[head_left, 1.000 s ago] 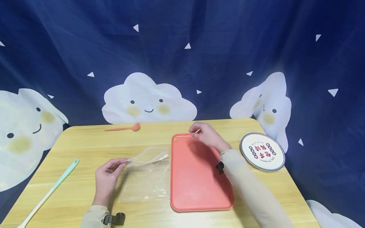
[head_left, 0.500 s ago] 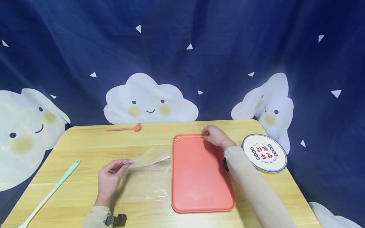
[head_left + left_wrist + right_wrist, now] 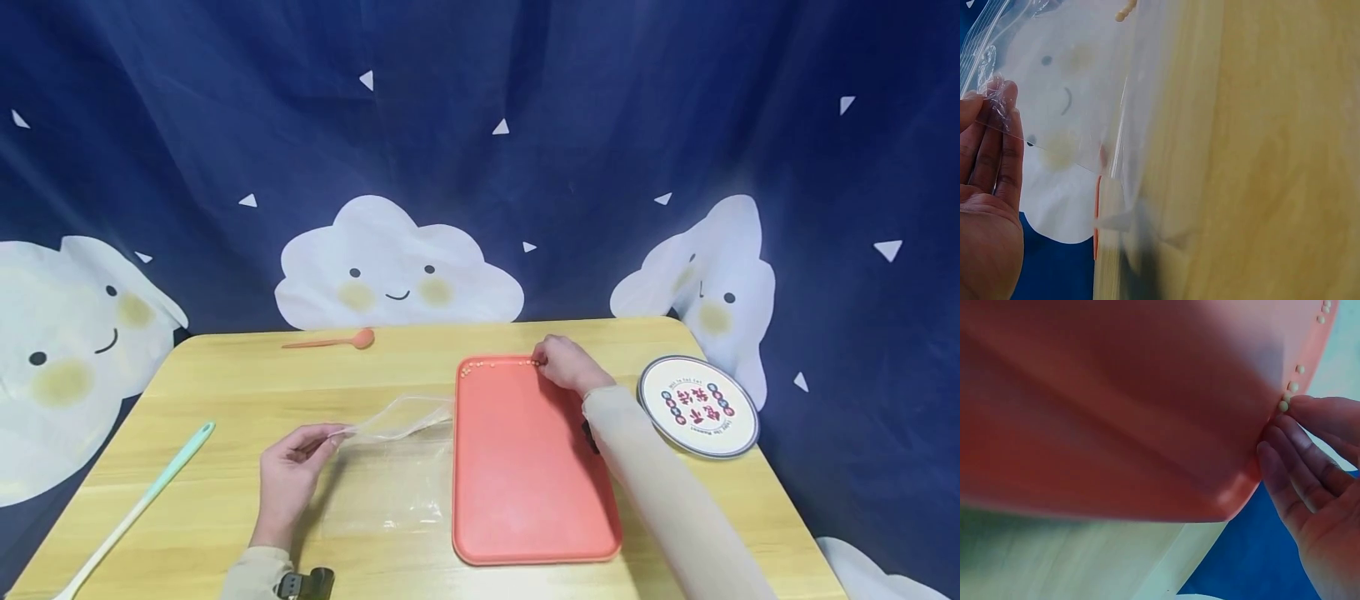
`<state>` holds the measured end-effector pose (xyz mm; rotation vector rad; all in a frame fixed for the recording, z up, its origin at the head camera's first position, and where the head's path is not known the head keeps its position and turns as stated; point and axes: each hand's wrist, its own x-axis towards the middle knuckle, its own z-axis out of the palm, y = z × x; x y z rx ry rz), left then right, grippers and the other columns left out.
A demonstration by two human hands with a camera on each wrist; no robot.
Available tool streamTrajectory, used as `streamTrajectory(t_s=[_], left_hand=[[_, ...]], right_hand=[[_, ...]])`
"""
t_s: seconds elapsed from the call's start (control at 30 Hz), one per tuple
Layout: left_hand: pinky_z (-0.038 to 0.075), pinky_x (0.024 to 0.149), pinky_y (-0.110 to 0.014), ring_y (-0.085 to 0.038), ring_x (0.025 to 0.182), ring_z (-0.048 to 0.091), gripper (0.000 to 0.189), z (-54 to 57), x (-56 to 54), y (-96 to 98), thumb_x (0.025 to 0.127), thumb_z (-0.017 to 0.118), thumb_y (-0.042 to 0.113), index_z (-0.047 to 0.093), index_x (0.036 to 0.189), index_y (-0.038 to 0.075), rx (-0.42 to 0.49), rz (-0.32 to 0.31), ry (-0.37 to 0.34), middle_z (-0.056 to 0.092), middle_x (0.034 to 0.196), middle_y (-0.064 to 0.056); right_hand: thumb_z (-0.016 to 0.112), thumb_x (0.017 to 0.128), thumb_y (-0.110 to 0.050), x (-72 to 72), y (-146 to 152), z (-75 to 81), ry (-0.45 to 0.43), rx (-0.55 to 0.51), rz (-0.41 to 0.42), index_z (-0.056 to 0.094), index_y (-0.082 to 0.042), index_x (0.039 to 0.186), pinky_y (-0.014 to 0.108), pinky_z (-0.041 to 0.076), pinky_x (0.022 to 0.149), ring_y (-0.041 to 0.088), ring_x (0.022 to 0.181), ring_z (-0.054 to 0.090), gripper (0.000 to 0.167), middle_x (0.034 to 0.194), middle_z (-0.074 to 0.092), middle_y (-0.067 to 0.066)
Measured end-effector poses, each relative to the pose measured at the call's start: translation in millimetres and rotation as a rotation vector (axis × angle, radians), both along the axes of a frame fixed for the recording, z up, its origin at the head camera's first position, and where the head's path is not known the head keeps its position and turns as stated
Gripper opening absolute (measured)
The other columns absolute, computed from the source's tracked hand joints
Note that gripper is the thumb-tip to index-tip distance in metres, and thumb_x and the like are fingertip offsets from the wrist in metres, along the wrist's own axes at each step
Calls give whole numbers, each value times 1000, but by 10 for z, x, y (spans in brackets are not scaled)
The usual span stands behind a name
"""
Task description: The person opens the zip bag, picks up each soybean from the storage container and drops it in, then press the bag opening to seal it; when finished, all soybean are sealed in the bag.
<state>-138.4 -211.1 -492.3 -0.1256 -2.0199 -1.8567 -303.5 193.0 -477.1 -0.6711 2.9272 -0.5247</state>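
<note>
My left hand (image 3: pixel 291 475) pinches the open edge of a clear zip bag (image 3: pixel 390 483), its mouth raised towards the tray. A few beige beans (image 3: pixel 1125 11) show through the plastic in the left wrist view. My right hand (image 3: pixel 567 365) is at the far right corner of a red tray (image 3: pixel 536 483). Small round beans (image 3: pixel 1293 386) lie along that tray's far rim, several more in its far left corner (image 3: pixel 467 369). In the right wrist view, thumb and fingertips come close together right beside one bean (image 3: pixel 1283 406); I cannot tell whether they pinch it.
An orange spoon (image 3: pixel 330 342) lies at the table's back edge. On the left is a long stick-like tool (image 3: pixel 142 500) with a mint-green end. A round plate (image 3: pixel 697 406) with red lettering sits right of the tray. A blue cloud-print curtain (image 3: pixel 450 167) hangs behind the table.
My right hand has moved right along the tray's far rim and down to the beans near the corner. My left hand keeps its pinch on the bag, almost still.
</note>
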Motion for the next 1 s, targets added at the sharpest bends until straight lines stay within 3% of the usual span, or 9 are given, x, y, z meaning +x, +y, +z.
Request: streamTrajectory(t_s=[0.13, 0.37, 0.73, 0.83, 1.0], left_hand=[[57, 74, -23, -14, 83, 71, 14, -9, 1, -6, 81, 68, -19, 67, 94, -14, -1, 8, -10, 73, 94, -15], [58, 73, -23, -14, 82, 71, 14, -17, 4, -12, 81, 68, -20, 67, 94, -15, 1, 10, -11, 73, 94, -15], [57, 75, -23, -14, 82, 71, 15, -17, 2, -13, 80, 68, -20, 67, 94, -14, -19, 21, -11, 73, 94, -16], [57, 74, -22, -13, 83, 71, 14, -23, -4, -14, 80, 68, -20, 67, 94, -15, -24, 10, 5, 73, 94, -16], [57, 73, -21, -12, 82, 71, 14, -2, -4, 0, 81, 69, -19, 67, 94, -14, -31, 18, 6, 73, 93, -16]], right_hand=[[65, 83, 2, -18, -9, -36, 20, 19, 18, 76, -6, 89, 39, 53, 83, 25, 89, 63, 15, 85, 69, 3], [61, 81, 6, -29, -29, -32, -19, 59, -28, 71, -8, 86, 39, 52, 81, 26, 88, 61, 18, 86, 66, 6], [60, 82, 2, 34, 29, 3, -33, 85, -39, 63, -9, 79, 35, 49, 72, 24, 80, 57, 13, 79, 60, 4], [61, 86, -1, 72, 46, 37, -32, 61, -35, 64, -8, 83, 37, 51, 76, 23, 83, 59, 9, 82, 62, 3], [64, 91, -3, 134, 68, 78, -43, -66, -16, 67, -5, 90, 38, 52, 81, 22, 84, 60, 4, 85, 66, 2]])
